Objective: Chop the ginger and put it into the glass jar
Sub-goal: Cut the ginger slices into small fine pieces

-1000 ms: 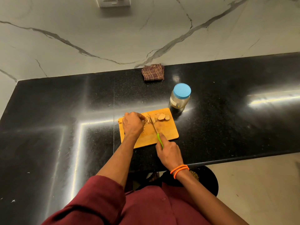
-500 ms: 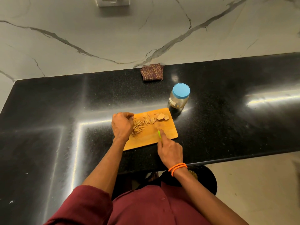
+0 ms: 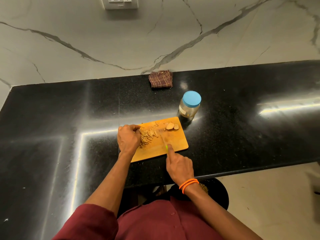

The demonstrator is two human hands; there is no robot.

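Glossy black speckled stone counter (image 3: 242,135), veined polished marble wall (image 3: 86,40), matt wooden chopping board (image 3: 174,144), clear glass jar (image 3: 188,110) with smooth plastic lid (image 3: 191,98), woven checked cloth (image 3: 161,79).

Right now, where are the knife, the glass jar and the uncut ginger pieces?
knife (image 3: 164,138), head view, on the blurred blade over the board.
glass jar (image 3: 189,110), head view, on its clear side wall.
uncut ginger pieces (image 3: 170,126), head view, on the larger chunk.

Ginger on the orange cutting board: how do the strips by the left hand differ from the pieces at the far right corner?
The thin ginger strips are narrow sticks; the pale ginger chunks are broad and rounded. The strips form a pile; the chunks are just two pieces. Both lie on the orange cutting board, outside the blue-lidded glass jar.
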